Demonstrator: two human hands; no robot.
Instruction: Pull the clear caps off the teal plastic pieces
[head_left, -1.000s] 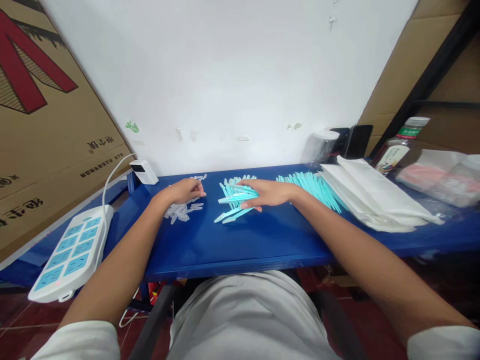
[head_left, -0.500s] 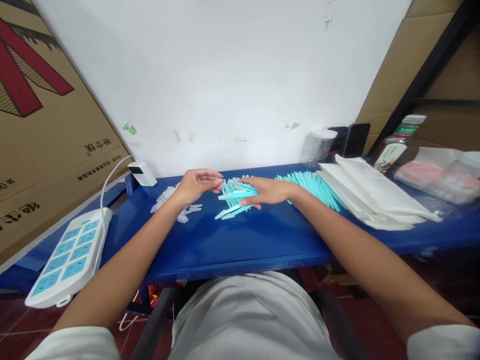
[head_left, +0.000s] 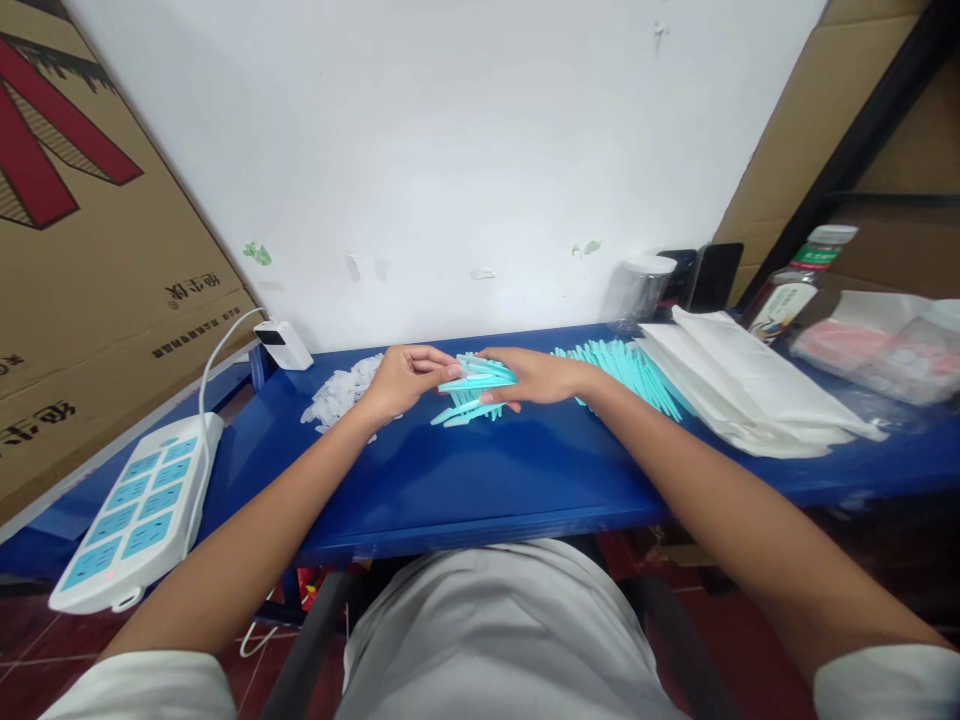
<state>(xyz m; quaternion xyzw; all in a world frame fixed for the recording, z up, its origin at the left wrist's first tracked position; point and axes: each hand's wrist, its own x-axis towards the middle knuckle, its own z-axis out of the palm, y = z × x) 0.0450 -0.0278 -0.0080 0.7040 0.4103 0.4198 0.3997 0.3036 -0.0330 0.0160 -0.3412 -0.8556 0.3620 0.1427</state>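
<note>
My right hand [head_left: 536, 376] is closed around several slim turquoise plastic sticks [head_left: 480, 381], which look like eyebrow razors. Their tips point left and fan apart. My left hand [head_left: 412, 380] is in a pinch at the upper tips, touching them; a small translucent cap seems to be between its fingertips, mostly hidden. Under the right hand, more turquoise sticks lie on the blue table [head_left: 465, 480]. Left of and partly behind my left hand is a heap of translucent caps [head_left: 341, 392]. A larger pile of turquoise sticks [head_left: 630, 375] spreads beyond my right wrist.
White paper bags [head_left: 750, 385] lie right of the stick pile. Behind them stand a clear jar [head_left: 645, 290], a dark phone [head_left: 715, 278] and a bottle [head_left: 799, 285]. A power strip [head_left: 139, 510] is at the left, near a white charger [head_left: 283, 344]. A wall backs the table.
My left hand has moved right, bringing its pinched fingertips onto the stick tips. My right hand has stayed almost in place with its bundle.
</note>
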